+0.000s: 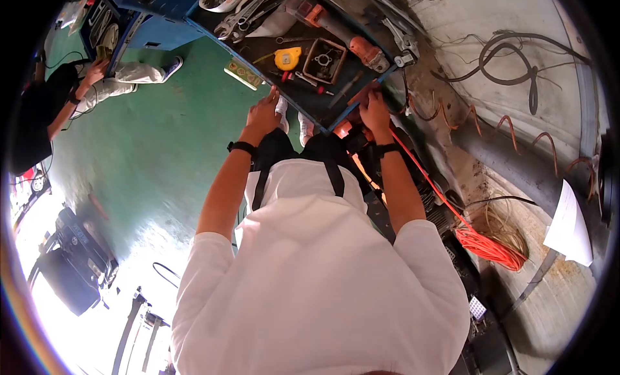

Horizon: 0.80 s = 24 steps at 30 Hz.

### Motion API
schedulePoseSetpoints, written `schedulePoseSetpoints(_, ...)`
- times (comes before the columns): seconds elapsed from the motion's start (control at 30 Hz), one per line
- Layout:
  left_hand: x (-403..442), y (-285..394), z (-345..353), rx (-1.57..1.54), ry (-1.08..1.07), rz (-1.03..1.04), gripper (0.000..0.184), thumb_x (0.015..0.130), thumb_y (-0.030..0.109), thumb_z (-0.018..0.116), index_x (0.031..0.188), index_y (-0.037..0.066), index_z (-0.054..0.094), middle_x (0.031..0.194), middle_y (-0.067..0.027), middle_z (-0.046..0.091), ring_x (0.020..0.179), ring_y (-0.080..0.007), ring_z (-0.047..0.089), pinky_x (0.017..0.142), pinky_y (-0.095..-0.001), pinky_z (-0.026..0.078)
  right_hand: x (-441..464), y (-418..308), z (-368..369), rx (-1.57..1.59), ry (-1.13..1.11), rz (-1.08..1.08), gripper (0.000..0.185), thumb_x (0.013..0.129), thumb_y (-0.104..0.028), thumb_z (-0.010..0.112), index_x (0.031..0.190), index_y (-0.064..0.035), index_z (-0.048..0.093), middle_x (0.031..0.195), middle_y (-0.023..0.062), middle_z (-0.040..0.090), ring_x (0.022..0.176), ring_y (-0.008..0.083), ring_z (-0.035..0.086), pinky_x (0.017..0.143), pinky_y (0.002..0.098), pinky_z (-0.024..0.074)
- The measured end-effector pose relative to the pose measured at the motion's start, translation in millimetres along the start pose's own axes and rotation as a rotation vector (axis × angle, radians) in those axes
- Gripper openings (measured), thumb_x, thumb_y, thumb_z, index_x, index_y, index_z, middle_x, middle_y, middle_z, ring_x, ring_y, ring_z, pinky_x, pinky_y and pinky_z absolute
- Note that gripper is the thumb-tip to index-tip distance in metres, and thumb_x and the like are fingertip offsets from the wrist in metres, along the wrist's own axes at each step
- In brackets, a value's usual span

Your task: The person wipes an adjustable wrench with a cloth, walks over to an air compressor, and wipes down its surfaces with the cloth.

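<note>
A blue-edged tool cart stands in front of me, its top corner pointing at my waist. My left hand holds its left rim, fingers closed at the edge. On the right rim my right hand is closed too, with its fingertips partly hidden. Inside the cart top lie a yellow tape measure, a small square box with metal parts, screwdrivers with red parts, and a red-and-black angle grinder. Several wrenches are heaped at the far left.
At the left, another person stands by a second blue cart. To the right are an orange cable coil, a thick pipe, a coiled copper-coloured line and a dark hose along the wall. Dark equipment stands lower left.
</note>
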<state>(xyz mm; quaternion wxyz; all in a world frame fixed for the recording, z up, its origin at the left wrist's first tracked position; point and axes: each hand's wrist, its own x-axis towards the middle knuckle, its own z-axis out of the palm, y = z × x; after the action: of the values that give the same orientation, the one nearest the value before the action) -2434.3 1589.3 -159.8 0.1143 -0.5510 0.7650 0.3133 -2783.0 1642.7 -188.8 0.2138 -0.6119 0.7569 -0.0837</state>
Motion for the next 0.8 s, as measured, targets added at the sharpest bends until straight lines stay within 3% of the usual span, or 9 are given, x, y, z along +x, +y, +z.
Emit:
schedulePoseSetpoints(0.07, 1.5, -1.5, 1.5, 0.041, 0.001, 0.004, 0.074, 0.081, 0.020, 0.062, 0.148, 0.011, 0.033, 0.159, -0.0008, 0.023, 0.131, -0.0273, 0.045, 0.101, -0.0490, 0.044, 12.3, -3.1, -14.2, 0.101, -0.158, 0.114, 0.058, 0.082, -0.023, 0.063, 0.134, -0.0036, 0.048, 0.130, 0.0249, 0.050, 0.111, 0.0458, 0.054, 0.090, 0.0499, 0.0483)
schedulePoseSetpoints(0.17, 2.7, -3.1, 2.9, 0.031, 0.008, 0.015, 0.073, 0.081, 0.020, 0.062, 0.147, 0.011, 0.033, 0.159, -0.0008, 0.023, 0.131, -0.0273, 0.045, 0.101, -0.0490, 0.044, 5.7, 4.1, -4.3, 0.095, -0.052, 0.032, 0.061, 0.084, -0.022, 0.060, 0.141, -0.0071, 0.042, 0.130, 0.0257, 0.050, 0.103, 0.0453, 0.058, 0.083, 0.0529, 0.0505)
schedulePoseSetpoints(0.3, -0.1, -0.4, -1.8, 0.038, -0.006, 0.008, 0.073, 0.081, 0.020, 0.062, 0.147, 0.011, 0.033, 0.158, -0.0018, 0.024, 0.130, -0.0278, 0.046, 0.100, -0.0490, 0.045, -3.9, -1.2, 1.5, 0.093, -0.006, 0.027, 0.059, 0.084, -0.022, 0.060, 0.140, -0.0080, 0.044, 0.131, 0.0262, 0.049, 0.104, 0.0454, 0.058, 0.084, 0.0526, 0.0504)
schedulePoseSetpoints(0.4, -1.0, 1.3, -2.8, 0.048, 0.011, 0.020, 0.073, 0.080, 0.020, 0.061, 0.147, 0.010, 0.033, 0.158, -0.0028, 0.025, 0.128, -0.0283, 0.048, 0.098, -0.0492, 0.046, -10.6, -5.2, 0.0, 0.131, -0.090, 0.035, 0.063, 0.080, -0.023, 0.065, 0.136, -0.0003, 0.048, 0.125, 0.0273, 0.053, 0.113, 0.0457, 0.052, 0.093, 0.0491, 0.0461)
schedulePoseSetpoints(0.5, 1.8, 2.4, -4.2, 0.052, 0.004, 0.005, 0.072, 0.080, 0.019, 0.060, 0.147, 0.009, 0.034, 0.158, -0.0032, 0.026, 0.126, -0.0288, 0.050, 0.097, -0.0494, 0.047, -3.8, 13.1, 16.1, 0.180, -0.046, -0.019, 0.062, 0.081, -0.027, 0.065, 0.137, -0.0067, 0.046, 0.128, 0.0271, 0.052, 0.108, 0.0469, 0.055, 0.089, 0.0522, 0.0477)
schedulePoseSetpoints(0.57, -1.2, 0.1, -0.2, -0.002, 0.024, 0.020, 0.072, 0.080, 0.019, 0.059, 0.147, 0.009, 0.034, 0.158, -0.0034, 0.025, 0.126, -0.0287, 0.050, 0.097, -0.0492, 0.047, 9.6, 11.5, 6.7, 0.359, -0.058, 0.136, 0.063, 0.079, -0.029, 0.067, 0.134, -0.0059, 0.048, 0.126, 0.0277, 0.052, 0.111, 0.0468, 0.053, 0.090, 0.0521, 0.0464)
schedulePoseSetpoints(0.73, 4.2, -4.3, 6.2, -0.022, 0.023, 0.019, 0.072, 0.080, 0.019, 0.059, 0.147, 0.010, 0.034, 0.158, -0.0025, 0.025, 0.128, -0.0287, 0.048, 0.099, -0.0491, 0.046, 14.1, 6.0, 2.3, 0.260, 0.004, 0.136, 0.057, 0.078, -0.029, 0.068, 0.127, -0.0042, 0.053, 0.116, 0.0258, 0.059, 0.108, 0.0459, 0.055, 0.089, 0.0512, 0.0465)
schedulePoseSetpoints(0.8, 5.1, -7.1, 9.2, -0.033, 0.027, 0.026, 0.072, 0.080, 0.020, 0.059, 0.147, 0.010, 0.034, 0.158, -0.0019, 0.024, 0.128, -0.0287, 0.048, 0.099, -0.0496, 0.046, 10.3, 1.5, 1.6, 0.356, -0.028, 0.160, 0.046, 0.077, -0.028, 0.068, 0.115, -0.0032, 0.060, 0.107, 0.0239, 0.064, 0.107, 0.0447, 0.056, 0.089, 0.0505, 0.0467)
